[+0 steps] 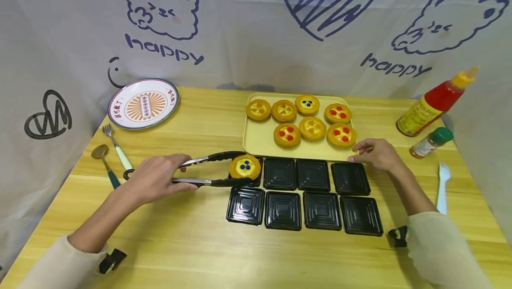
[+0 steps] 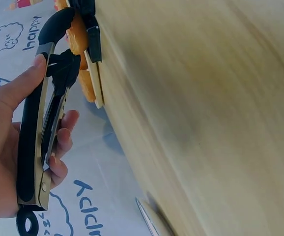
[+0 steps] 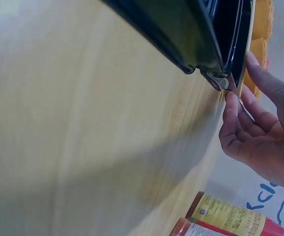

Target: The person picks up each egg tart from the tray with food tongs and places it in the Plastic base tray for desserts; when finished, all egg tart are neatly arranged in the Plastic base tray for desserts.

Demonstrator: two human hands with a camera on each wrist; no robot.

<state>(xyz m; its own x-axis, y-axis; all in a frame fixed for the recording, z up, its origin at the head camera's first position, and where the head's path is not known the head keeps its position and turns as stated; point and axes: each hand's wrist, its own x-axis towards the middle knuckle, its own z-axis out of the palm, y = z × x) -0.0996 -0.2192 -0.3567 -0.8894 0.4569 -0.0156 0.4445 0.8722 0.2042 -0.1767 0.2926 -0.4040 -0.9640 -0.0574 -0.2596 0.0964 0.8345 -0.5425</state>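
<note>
My left hand (image 1: 154,183) grips black-tipped metal tongs (image 1: 208,169) whose tips clamp a tart with blue dots (image 1: 245,166). The tart is over the top-left black square tray (image 1: 256,178). In the left wrist view the hand (image 2: 14,147) wraps the tongs (image 2: 43,128) and the tart (image 2: 78,39) shows between the tips. My right hand (image 1: 378,153) touches the front right corner of the yellow tray (image 1: 260,140) with loosely curled fingers. In the right wrist view its fingertips (image 3: 233,105) meet the tray edge (image 3: 245,59). Several tarts (image 1: 312,127) lie on the yellow tray.
Several black square trays (image 1: 312,193) lie in two rows. A patterned plate (image 1: 143,103), fork (image 1: 118,146) and spoon (image 1: 105,162) are at the left. A red sauce bottle (image 1: 434,102), small green-capped jar (image 1: 432,142) and white fork (image 1: 442,189) stand at the right.
</note>
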